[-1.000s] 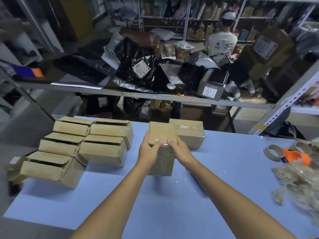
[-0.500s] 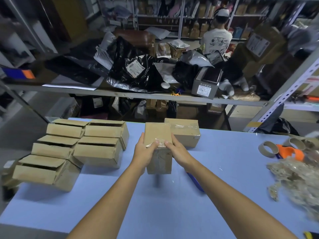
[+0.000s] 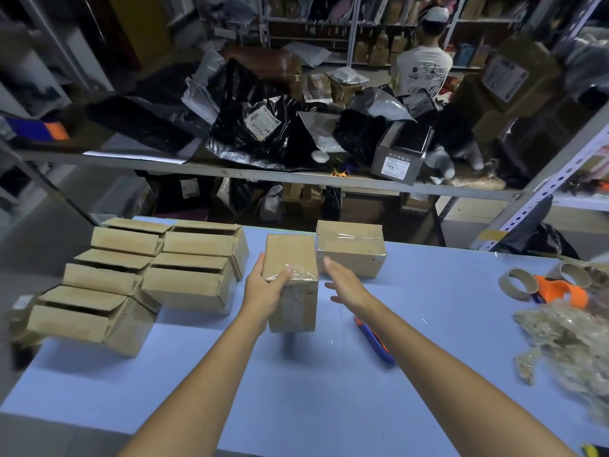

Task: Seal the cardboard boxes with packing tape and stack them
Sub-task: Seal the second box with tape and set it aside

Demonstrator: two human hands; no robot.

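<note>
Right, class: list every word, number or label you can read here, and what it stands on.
Nothing is legible.
Label on the black bag: too blurred.
Label on the grey box: too small.
Label on the large carton: blurred.
On the taped box in the left hand: no print shows.

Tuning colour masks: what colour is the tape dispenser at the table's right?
The tape dispenser is orange; head view, the only one.

Dim, wide-angle warped edges, perhaps slightly blurred.
</note>
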